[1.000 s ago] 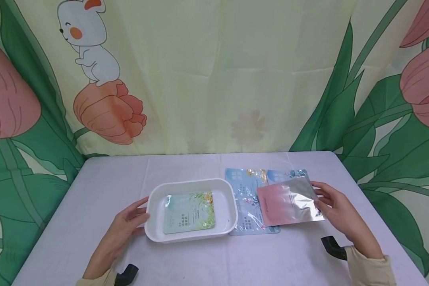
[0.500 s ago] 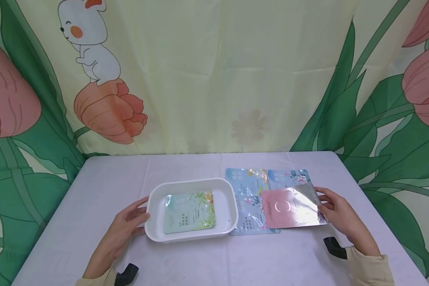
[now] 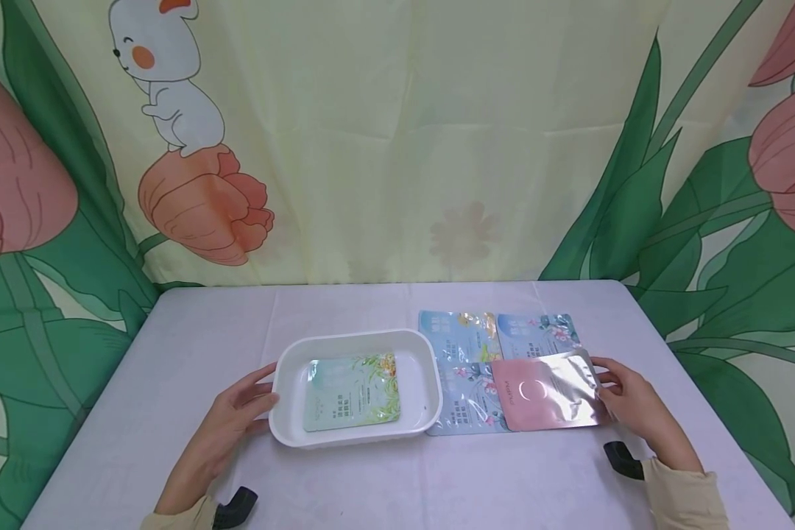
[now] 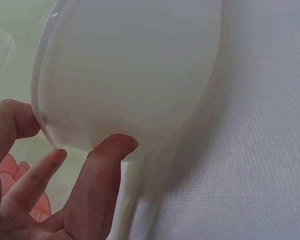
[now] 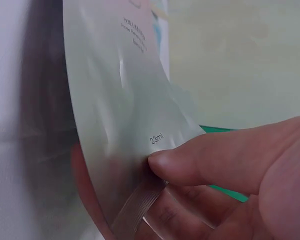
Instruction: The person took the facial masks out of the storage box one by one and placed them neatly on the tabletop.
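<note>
My right hand (image 3: 631, 394) pinches the right end of a pink and silver sheet mask packet (image 3: 536, 396) between thumb and fingers. In the right wrist view the thumb presses the packet's silver back (image 5: 107, 110) just below the print "23ml". This packet overlaps several blue mask packets (image 3: 460, 397) on the table. My left hand (image 3: 235, 408) touches the left end of a white plastic tray (image 3: 285, 423). Its fingertips rest against the tray's outer end wall (image 4: 125, 75) and rim in the left wrist view. Inside the tray lies a green floral mask packet (image 3: 351, 394).
A white cloth covers the table (image 3: 371, 486). Behind it hangs a pale curtain (image 3: 371, 147) printed with tulips and a white rabbit. Black curved pieces (image 3: 623, 460) stick out by both beige sleeves.
The pink and silver packet has moved right and toward the person with my right hand, uncovering more of the blue packets. My left hand and the tray stay in place.
</note>
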Motion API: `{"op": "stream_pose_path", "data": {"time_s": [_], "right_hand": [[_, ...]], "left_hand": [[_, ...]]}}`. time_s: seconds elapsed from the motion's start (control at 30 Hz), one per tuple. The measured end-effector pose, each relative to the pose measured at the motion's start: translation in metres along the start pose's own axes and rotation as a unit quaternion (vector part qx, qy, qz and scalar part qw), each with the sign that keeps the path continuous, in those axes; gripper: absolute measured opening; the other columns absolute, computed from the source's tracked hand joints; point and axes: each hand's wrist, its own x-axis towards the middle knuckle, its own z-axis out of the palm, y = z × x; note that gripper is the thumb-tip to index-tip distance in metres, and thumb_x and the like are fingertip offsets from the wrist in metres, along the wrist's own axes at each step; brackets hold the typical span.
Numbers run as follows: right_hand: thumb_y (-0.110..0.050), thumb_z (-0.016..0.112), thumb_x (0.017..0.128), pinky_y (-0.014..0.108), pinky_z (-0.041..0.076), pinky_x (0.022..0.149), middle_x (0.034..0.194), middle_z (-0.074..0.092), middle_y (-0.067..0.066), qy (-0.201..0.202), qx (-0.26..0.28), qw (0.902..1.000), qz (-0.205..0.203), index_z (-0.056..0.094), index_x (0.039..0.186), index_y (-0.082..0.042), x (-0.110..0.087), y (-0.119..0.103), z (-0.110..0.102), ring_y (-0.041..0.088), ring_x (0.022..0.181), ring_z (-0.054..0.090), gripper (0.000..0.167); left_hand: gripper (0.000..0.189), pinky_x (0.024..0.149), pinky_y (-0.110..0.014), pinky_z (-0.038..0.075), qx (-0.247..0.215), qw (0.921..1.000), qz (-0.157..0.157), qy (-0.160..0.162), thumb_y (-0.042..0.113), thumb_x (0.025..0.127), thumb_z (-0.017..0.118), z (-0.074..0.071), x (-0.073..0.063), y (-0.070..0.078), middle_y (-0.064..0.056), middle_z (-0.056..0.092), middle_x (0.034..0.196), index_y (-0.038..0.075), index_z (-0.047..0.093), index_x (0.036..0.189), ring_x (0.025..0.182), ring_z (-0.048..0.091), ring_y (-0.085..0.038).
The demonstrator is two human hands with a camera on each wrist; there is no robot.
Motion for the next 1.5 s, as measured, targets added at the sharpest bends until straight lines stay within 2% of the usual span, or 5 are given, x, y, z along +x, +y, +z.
{"op": "stream_pose_path", "data": {"time_s": [0.4, 0.7, 1.1, 1.33, 1.5], "right_hand": [[-0.008, 0.054, 0.097, 0.042, 0.058, 0.073, 0.113, 0.060, 0.033, 0.003, -0.057, 0.9983, -0.006, 0.043, 0.136, 0.013, 0.003, 0.010, -0.001, 0.038, 0.096, 0.062, 0.046], [-0.012, 0.054, 0.098, 0.051, 0.057, 0.080, 0.117, 0.057, 0.035, 0.024, -0.081, 0.9964, 0.004, 0.045, 0.132, 0.014, 0.000, 0.006, -0.001, 0.049, 0.104, 0.058, 0.044], [-0.017, 0.053, 0.098, 0.057, 0.055, 0.083, 0.121, 0.054, 0.037, 0.022, -0.104, 0.9941, 0.017, 0.043, 0.133, 0.014, -0.004, -0.006, -0.006, 0.051, 0.107, 0.054, 0.047], [-0.020, 0.054, 0.100, 0.060, 0.053, 0.088, 0.130, 0.048, 0.037, 0.035, -0.083, 0.9958, 0.012, 0.038, 0.139, 0.013, -0.004, -0.022, -0.006, 0.052, 0.114, 0.051, 0.053], [-0.019, 0.057, 0.099, 0.056, 0.056, 0.087, 0.131, 0.047, 0.035, 0.044, -0.068, 0.9967, -0.011, 0.038, 0.140, 0.011, -0.004, -0.038, 0.002, 0.050, 0.114, 0.051, 0.054]], "left_hand": [[0.064, 0.082, -0.032, 0.060, 0.001, 1.0000, 0.009, -0.003, 0.024, 0.094, 0.069, 0.000, -0.001, 0.000, -0.020, 0.052, 0.139, 0.019, 0.040, 0.152, 0.103, 0.067, -0.016], [0.066, 0.082, -0.031, 0.060, -0.005, 1.0000, 0.004, -0.007, 0.025, 0.095, 0.068, 0.000, 0.000, -0.001, -0.019, 0.051, 0.141, 0.020, 0.038, 0.153, 0.104, 0.066, -0.017], [0.066, 0.081, -0.031, 0.060, 0.000, 1.0000, 0.001, -0.004, 0.029, 0.094, 0.069, 0.001, -0.001, 0.000, -0.019, 0.052, 0.141, 0.021, 0.039, 0.153, 0.103, 0.066, -0.017], [0.066, 0.081, -0.030, 0.059, 0.002, 1.0000, 0.000, -0.002, 0.029, 0.094, 0.069, 0.000, 0.000, 0.000, -0.018, 0.051, 0.141, 0.021, 0.039, 0.152, 0.104, 0.066, -0.016], [0.066, 0.082, -0.030, 0.059, -0.003, 1.0000, 0.000, -0.003, 0.028, 0.094, 0.069, 0.000, -0.001, 0.001, -0.018, 0.051, 0.141, 0.021, 0.040, 0.152, 0.105, 0.065, -0.017]]}}
